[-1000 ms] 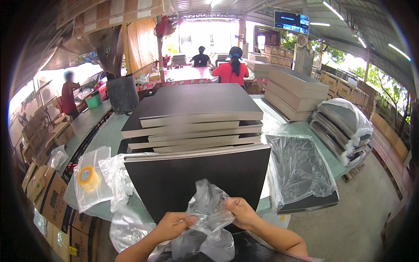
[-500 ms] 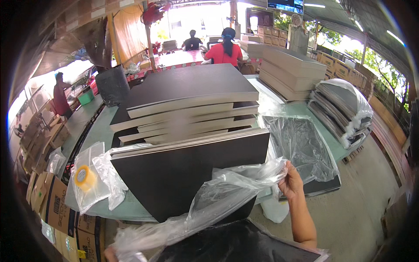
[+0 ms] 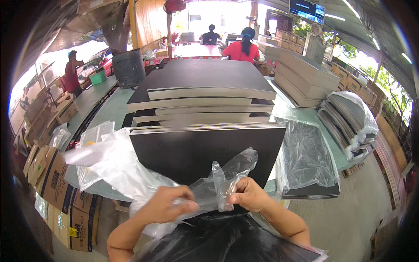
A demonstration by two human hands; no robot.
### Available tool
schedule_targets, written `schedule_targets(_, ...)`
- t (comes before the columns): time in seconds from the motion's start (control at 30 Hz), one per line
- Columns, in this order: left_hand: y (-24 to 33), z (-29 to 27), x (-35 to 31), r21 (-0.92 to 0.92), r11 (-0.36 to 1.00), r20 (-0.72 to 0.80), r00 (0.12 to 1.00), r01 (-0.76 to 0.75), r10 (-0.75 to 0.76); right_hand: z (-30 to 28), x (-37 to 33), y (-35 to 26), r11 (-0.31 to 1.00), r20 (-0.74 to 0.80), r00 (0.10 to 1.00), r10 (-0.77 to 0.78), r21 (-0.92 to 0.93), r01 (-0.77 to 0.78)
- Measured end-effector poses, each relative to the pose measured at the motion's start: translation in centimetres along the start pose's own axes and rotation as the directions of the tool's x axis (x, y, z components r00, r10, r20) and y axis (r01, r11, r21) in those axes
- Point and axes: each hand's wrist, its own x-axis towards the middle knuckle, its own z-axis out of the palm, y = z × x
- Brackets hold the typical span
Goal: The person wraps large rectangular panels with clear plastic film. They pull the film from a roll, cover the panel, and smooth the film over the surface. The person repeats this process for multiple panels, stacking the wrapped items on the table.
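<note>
Head view: both hands grip one clear plastic bag [image 3: 131, 170] low in the middle. The left hand [image 3: 163, 204] is clenched on a bunched part of the film, fingers curled over it; from there the bag billows up and to the left, over the worktop [image 3: 109, 111] edge. The right hand [image 3: 248, 195] pinches a crumpled flap of the same bag between thumb and fingers, and that flap stands up just above it. The two hands are near each other, with film stretched between them.

Right behind the bag a dark board [image 3: 205, 150] lies flat, its near edge close to the hands. Beyond it sits a stack of boards [image 3: 203, 94], unevenly piled. Below the hands lies a glossy black sheet [image 3: 227, 240] under more film. To the right, another bagged board [image 3: 307, 159] rests on the worktop corner, and wrapped boards [image 3: 349, 118] lean further right. Cardboard boxes [image 3: 56, 187] stand at the left, below the worktop. Three people are at work far off, one in a red shirt [image 3: 242, 46].
</note>
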Motion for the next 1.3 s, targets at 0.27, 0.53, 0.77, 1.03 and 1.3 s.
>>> schedule_targets(0.27, 1.1, 2.7, 2.1, -0.168, 0.986, 0.008, 1.0, 0.002, 0.0, 1.2, 2.0, 2.8, 0.982, -0.023, 1.0, 0.015, 0.189, -0.011)
schedule_targets(0.53, -5.5, -4.6, -2.1, 0.068, 0.951, -0.504, 0.833, 0.302, -0.228, -1.6, -0.3, -0.8, 0.981, -0.243, 0.97, -0.026, 0.183, 0.072)
schedule_targets(0.77, 1.0, 3.0, 2.4, -0.009, 0.995, -0.025, 0.995, -0.096, 0.096, 1.6, 2.1, 2.5, 0.99, -0.131, 0.991, -0.003, 0.139, 0.021)
schedule_targets(1.03, -8.2, -2.7, -2.4, 0.225, 0.944, -0.462, 0.879, 0.243, -0.116, -2.4, -0.3, 0.7, 0.974, -0.228, 0.971, 0.074, 0.226, -0.021)
schedule_targets(1.3, 1.8, 1.8, -0.1, 0.339, 0.918, -0.054, 0.97, -0.204, 0.235, 3.0, 0.1, -3.1, 0.858, 0.156, 0.986, 0.065, -0.513, 0.025)
